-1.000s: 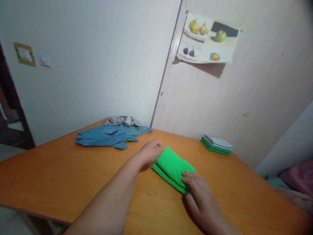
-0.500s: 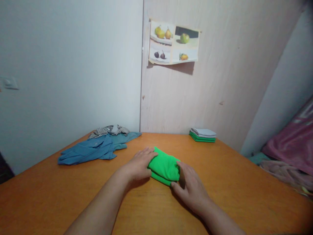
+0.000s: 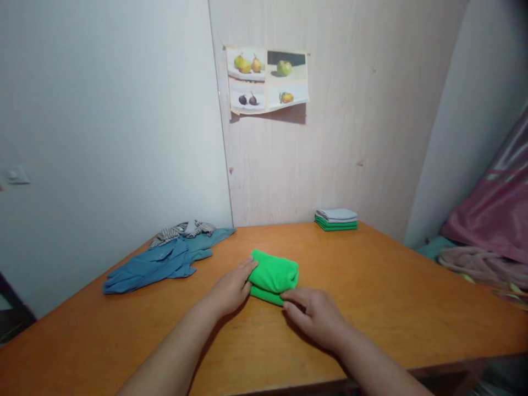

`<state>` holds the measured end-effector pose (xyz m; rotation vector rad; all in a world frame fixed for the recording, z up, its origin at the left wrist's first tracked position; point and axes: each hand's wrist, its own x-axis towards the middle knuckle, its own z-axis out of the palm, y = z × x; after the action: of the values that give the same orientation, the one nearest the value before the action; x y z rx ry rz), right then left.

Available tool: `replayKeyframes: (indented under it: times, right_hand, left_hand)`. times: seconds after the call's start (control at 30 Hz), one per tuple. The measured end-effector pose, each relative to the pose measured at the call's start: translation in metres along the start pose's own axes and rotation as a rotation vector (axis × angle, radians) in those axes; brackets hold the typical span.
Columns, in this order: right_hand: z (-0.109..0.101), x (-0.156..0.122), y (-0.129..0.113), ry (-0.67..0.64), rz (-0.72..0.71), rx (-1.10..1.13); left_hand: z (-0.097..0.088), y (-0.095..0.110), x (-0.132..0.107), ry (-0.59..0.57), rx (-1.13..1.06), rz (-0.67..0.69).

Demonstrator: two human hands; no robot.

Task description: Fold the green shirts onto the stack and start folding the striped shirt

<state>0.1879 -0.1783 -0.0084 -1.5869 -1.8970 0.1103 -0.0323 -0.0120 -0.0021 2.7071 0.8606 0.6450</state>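
Observation:
A bright green folded cloth (image 3: 274,272) lies on the wooden table in front of me, in layers, with a rolled fold at its right end. What kind of garment or cloth it is, I cannot tell. My left hand (image 3: 233,286) grips its left end, fingers on top and thumb along the near side. At the near right corner, my right hand (image 3: 315,313) pinches the lower layer between thumb and fingers.
On the orange-brown table (image 3: 231,352), a blue shirt (image 3: 152,267), a teal garment (image 3: 210,239) and a striped cloth (image 3: 181,232) lie loosely at the left. A neat stack of grey and green folded cloths (image 3: 336,219) sits at the back right. Pink fabric (image 3: 487,209) hangs beyond the right edge.
My right hand has slid from the cloth's right end to its near right corner, and its fingers have closed. My left hand keeps its hold. The camera view has shifted slightly.

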Motion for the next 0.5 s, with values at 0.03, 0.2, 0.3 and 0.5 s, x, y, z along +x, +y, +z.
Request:
replayKeyframes:
  times: [0.03,0.2,0.3,0.5]
  right_hand:
    - [0.000,0.000,-0.001,-0.023,0.009,-0.023]
    - [0.001,0.002,0.001,-0.071,0.082,-0.101]
    - [0.002,0.003,0.002,-0.071,0.100,-0.118]
    - [0.000,0.005,-0.001,-0.083,0.115,-0.199]
  left_hand:
    - [0.000,0.001,0.000,0.013,0.007,0.007]
    - [-0.010,0.008,0.001,0.079,0.027,0.039]
    - [-0.014,0.010,-0.004,0.117,0.032,0.049]
    - [-0.008,0.001,-0.025,0.063,0.087,0.078]
